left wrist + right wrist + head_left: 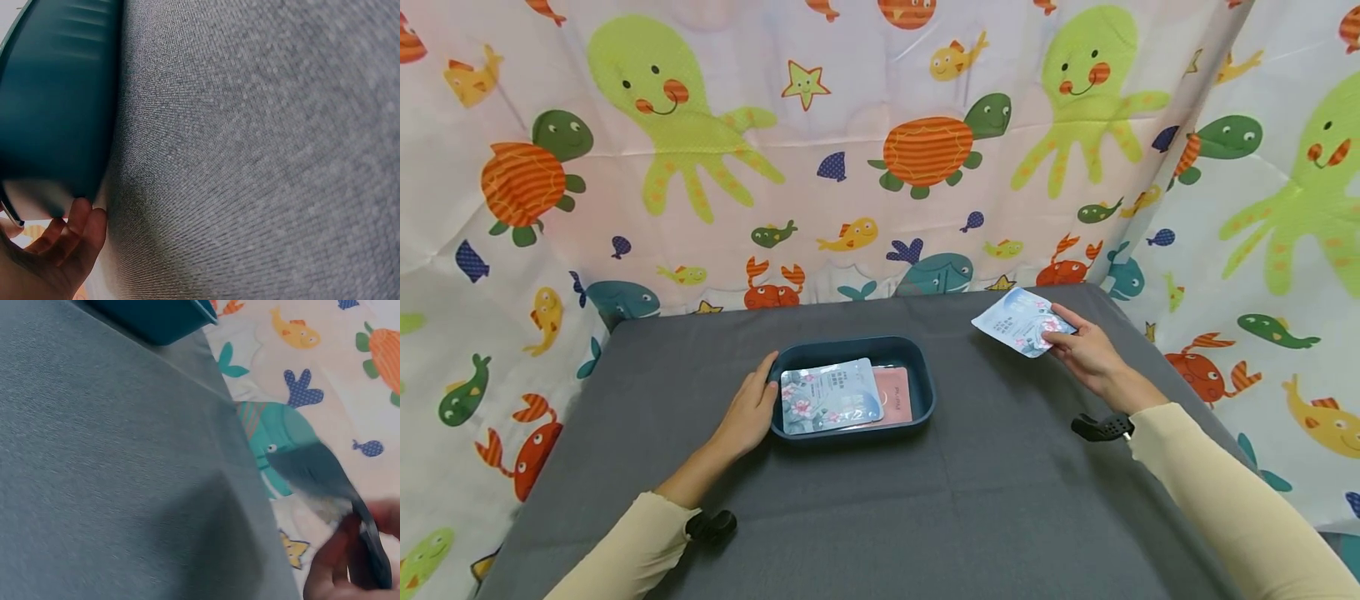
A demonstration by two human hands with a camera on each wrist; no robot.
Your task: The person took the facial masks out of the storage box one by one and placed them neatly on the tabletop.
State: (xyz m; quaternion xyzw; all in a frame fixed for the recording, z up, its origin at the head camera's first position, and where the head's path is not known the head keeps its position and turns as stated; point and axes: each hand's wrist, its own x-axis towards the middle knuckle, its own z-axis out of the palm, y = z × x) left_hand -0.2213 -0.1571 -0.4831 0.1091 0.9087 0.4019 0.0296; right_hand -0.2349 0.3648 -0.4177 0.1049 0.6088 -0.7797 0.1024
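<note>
A dark blue rectangular tray (pixel 859 432) stands on the grey cloth. My left hand (pixel 747 410) holds its left end, thumb by the rim and fingertips (pixel 80 209) low on the outer wall in the left wrist view. Inside lies a shiny light blue flat sachet (pixel 831 397) with pink flowers, partly covering a pink sachet (pixel 893 397). To the right of the tray, above the cloth, my right hand (pixel 1092 357) pinches another light blue sachet (pixel 1017 323) by its right edge, printed face up. The right wrist view shows this sachet (pixel 319 475) nearly edge-on.
Grey cloth (pixel 880 517) covers the table. Behind it and at both sides hangs a white curtain (pixel 850 125) printed with sea animals. A black band (pixel 1101 427) sits on the right wrist and another (pixel 711 527) on the left.
</note>
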